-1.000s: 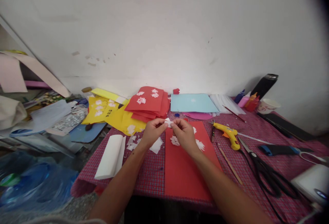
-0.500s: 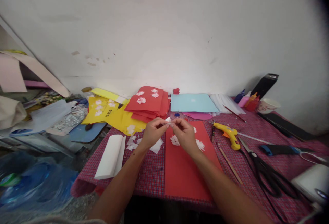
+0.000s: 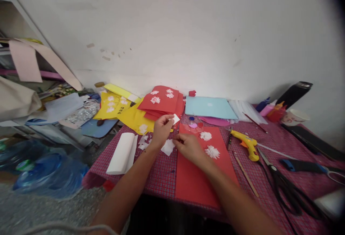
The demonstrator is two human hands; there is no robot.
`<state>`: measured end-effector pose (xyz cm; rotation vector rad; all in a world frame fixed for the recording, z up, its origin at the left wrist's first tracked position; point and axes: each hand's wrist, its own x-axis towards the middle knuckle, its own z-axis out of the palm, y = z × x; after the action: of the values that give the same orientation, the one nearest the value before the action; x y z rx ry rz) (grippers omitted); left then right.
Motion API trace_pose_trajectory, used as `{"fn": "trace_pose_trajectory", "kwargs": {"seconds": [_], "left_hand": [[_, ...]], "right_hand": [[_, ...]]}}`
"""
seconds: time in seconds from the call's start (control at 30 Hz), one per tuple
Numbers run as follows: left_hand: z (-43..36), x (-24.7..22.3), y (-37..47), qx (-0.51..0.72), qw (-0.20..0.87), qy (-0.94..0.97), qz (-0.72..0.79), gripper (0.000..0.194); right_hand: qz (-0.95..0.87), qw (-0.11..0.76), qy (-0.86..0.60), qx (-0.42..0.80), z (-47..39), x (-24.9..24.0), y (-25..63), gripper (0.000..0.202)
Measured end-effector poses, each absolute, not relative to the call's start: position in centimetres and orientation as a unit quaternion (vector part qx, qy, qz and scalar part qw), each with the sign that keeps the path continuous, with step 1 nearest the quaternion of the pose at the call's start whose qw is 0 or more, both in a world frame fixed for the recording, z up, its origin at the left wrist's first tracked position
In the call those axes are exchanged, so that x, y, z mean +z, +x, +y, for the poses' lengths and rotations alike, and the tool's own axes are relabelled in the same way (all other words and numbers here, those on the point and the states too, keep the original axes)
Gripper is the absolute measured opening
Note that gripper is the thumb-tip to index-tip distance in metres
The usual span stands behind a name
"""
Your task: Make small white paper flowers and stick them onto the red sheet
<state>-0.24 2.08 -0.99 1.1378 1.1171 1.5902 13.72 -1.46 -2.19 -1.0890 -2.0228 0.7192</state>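
Note:
My left hand (image 3: 162,130) is closed in a pinch on a small white paper piece (image 3: 176,119), held above the table. Lower and to its right, my right hand (image 3: 188,147) has its fingers pressed together over the left edge of a red paper sheet (image 3: 199,188). Whatever is between those fingertips, if anything, is too small to make out. White paper flowers (image 3: 212,152) lie on the red sheet, partly hidden by the right hand. Just left of its fingertips are cut white paper squares (image 3: 168,147) on the checked cloth.
A folded white paper (image 3: 122,154) lies left. Behind are stacked red sheets (image 3: 161,102), yellow sheets (image 3: 113,107) and a light blue sheet (image 3: 210,107). To the right lie a yellow glue gun (image 3: 246,143), a wooden stick (image 3: 245,174) and black-handled scissors (image 3: 288,184).
My hands, together before, have moved apart. The left keeps the white paper piece raised; the right has come lower, toward the paper squares. The camera view has shifted left.

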Motion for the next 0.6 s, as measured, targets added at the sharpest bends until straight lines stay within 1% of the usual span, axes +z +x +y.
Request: {"fn": "trace_pose_trajectory", "kwargs": {"seconds": [0.1,0.2,0.27,0.33,0.4,0.5,0.6], "left_hand": [[2.1,-1.0,-0.2,0.627,0.429,0.473,0.447,0.029],[2.1,-1.0,-0.1,0.625,0.437,0.476,0.438,0.033],[2.0,-0.9,0.0,0.621,0.444,0.474,0.440,0.036],[1.9,-0.9,0.2,0.610,0.452,0.478,0.442,0.038],[1.8,-0.9,0.3,0.596,0.466,0.488,0.436,0.038],[1.5,-1.1,0.5,0.575,0.481,0.517,0.414,0.034],[1.2,-1.1,0.5,0.549,0.475,0.558,0.401,0.028]], "right_hand": [[-0.785,0.352,-0.428,0.276,-1.8,-2.7,13.1,0.015],[-0.777,0.363,-0.454,0.240,-1.6,-2.3,13.5,0.011],[-0.778,0.386,-0.450,0.207,-1.3,-1.7,14.3,0.010],[-0.751,0.435,-0.458,0.191,-0.9,-1.0,15.1,0.011],[-0.702,0.485,-0.479,0.204,-0.6,-0.6,15.7,0.011],[-0.638,0.536,-0.490,0.255,-0.2,-0.4,16.0,0.011],[-0.601,0.567,-0.465,0.318,0.2,-0.8,15.7,0.024]]}}
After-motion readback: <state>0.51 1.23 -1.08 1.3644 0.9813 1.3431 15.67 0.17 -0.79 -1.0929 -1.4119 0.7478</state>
